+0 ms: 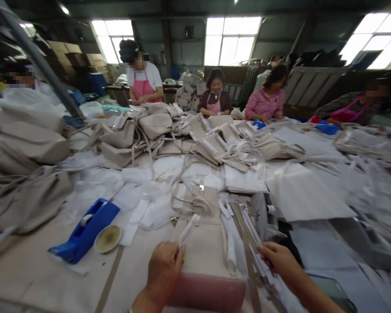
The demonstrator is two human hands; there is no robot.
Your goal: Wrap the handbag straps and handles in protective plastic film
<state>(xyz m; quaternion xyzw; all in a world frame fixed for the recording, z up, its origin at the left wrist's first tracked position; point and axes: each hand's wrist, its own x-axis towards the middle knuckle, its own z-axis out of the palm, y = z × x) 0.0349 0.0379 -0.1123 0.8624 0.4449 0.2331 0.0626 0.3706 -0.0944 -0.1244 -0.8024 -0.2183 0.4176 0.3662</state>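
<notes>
A beige handbag (202,248) lies in front of me, its strap (178,191) looped toward the far end and its near end pinkish brown. My left hand (164,267) is closed at the bag's left edge around a white-wrapped strip (189,230) that sticks up from the fingers. To the right of the bag, my right hand (276,258) is pinched shut over loose white paper strips (255,256); what is between its fingertips is too small to make out. A grey tape dispenser (263,215) stands just beyond that hand.
On the left are a blue tape dispenser (87,228) and a round, shallow dish (108,238). Beige bags (120,139) pile up across the table. White sheets (306,191) and a dark flat device (332,291) lie to the right. Several co-workers sit or stand opposite.
</notes>
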